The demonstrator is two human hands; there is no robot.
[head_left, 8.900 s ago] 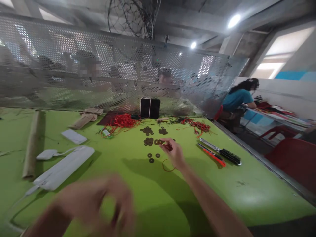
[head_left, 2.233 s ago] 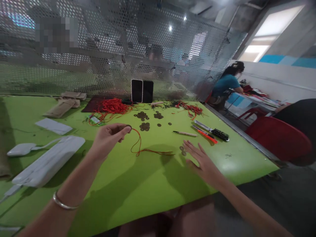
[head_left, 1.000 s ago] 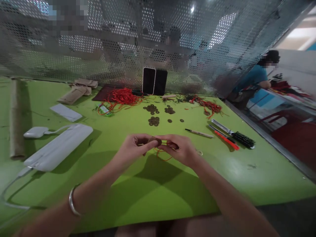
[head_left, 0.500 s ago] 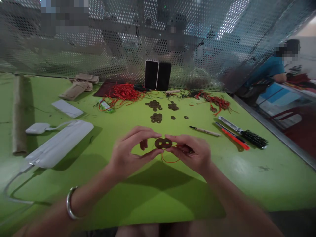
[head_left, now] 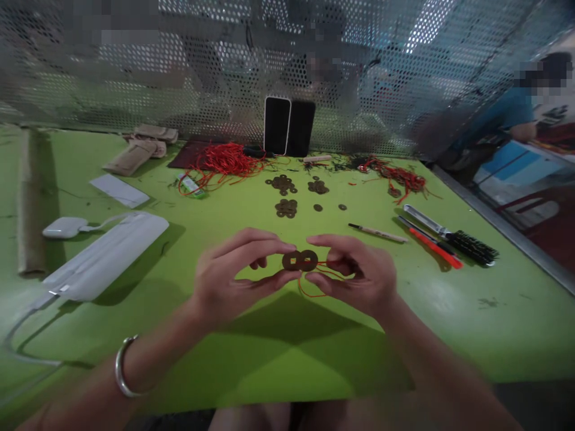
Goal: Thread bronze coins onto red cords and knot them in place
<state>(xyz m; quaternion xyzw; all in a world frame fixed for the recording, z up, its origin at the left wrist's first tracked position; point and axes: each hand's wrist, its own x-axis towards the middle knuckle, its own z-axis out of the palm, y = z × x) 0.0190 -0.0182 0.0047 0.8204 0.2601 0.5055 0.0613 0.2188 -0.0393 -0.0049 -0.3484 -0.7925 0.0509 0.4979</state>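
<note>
Two dark round coins with square holes [head_left: 291, 261] overlap side by side above the table. My left hand [head_left: 240, 269] pinches the left coin between thumb and fingertips. A thin red cord [head_left: 312, 296] crosses the coins and hangs in a loop below them. My right hand [head_left: 359, 269] is just right of the coins, thumb and forefinger apart and off the coin's edge. Its other fingers are curled, and the cord runs taut into them. Beyond my hands lie coin piles [head_left: 286, 208] and two single coins [head_left: 318, 208].
Red cords [head_left: 229, 160] lie in a heap at the back, near two upright phones [head_left: 277, 126]. On the right are a pen [head_left: 377, 233], a red-orange tool [head_left: 435, 248] and a round brush [head_left: 471, 246]. A white power strip [head_left: 108, 257] is at left. Another person sits far right.
My right thumb and forefinger have opened and come off the right coin, moving slightly right. The left hand keeps its pinch on the coins. The view has shifted slightly.
</note>
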